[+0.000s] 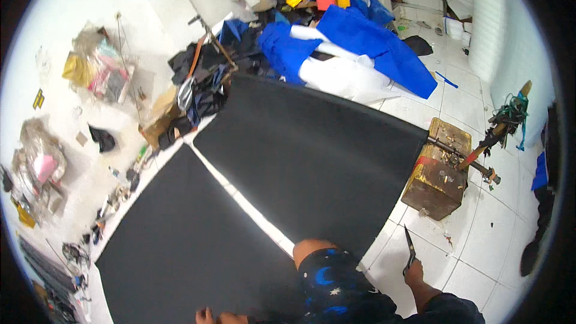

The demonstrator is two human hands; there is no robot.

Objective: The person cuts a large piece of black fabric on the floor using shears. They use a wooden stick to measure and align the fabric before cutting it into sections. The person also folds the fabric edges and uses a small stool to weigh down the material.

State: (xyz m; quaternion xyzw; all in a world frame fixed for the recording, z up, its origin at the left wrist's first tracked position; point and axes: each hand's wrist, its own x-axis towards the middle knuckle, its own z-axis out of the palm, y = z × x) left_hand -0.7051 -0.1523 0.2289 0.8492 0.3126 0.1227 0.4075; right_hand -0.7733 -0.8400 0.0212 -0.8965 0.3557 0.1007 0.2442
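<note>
My right hand (414,273) is closed round the handles of dark scissors (410,245), blades pointing away from me above the white tiles. Two flat pieces of black sheet material lie across the floor: a near-left piece (186,234) and a far-right piece (306,156). A narrow white strip of floor shows between them. My bare knee and dark patterned clothing cover the near end of that strip. What looks like my left hand (223,318) is at the lower edge, over the near-left piece; the frame cuts it off, so its grip is hidden.
A rod runs along the far sheet's edge onto a worn brown and yellow block (441,171) at right. Blue sheeting (384,48) and white sheeting (345,78) are heaped beyond. Clutter and plastic bags line the left wall. White tiled floor (486,222) lies at right.
</note>
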